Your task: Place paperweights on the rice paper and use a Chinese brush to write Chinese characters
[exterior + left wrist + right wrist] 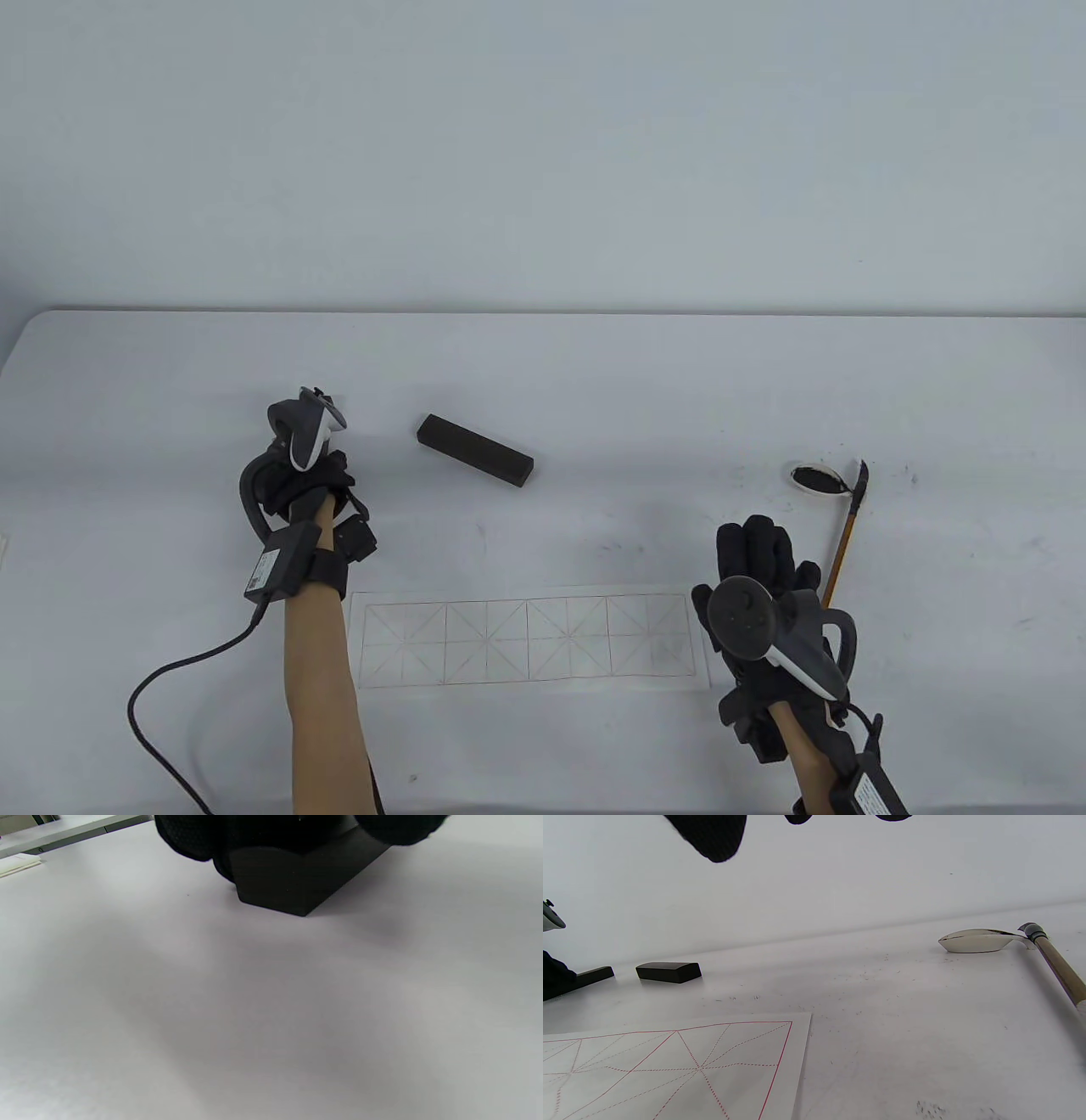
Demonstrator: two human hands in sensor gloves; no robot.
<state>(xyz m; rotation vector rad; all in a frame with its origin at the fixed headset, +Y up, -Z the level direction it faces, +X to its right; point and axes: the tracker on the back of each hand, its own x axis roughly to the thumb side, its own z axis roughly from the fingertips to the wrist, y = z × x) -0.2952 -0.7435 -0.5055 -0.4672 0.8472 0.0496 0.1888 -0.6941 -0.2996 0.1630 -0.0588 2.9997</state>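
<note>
Gripping a dark rectangular wooden paperweight block (297, 878) on the table, left of the loose second dark bar (474, 450): left hand (301, 488) curled over its top. Probably dense, stiff, smooth-sided; best pinched across long flanks. Nearer, thin red-gridded rice paper (526, 638), flimsy. Right hand (759, 569) relaxed, empty, beside bamboo-handled brush (844, 543).

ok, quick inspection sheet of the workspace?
Surface: white table, ink specks near the dish.
Job's things: rice paper flat, no weight on it; one paperweight lies free; a second paperweight under the left hand; brush tip at the ink dish.
Clutter: nothing seen.
Hands: left hand grips the second paperweight; right hand open, holds nothing.
Cables: black cable from the left wrist.
Surroundings: plain white wall.
</note>
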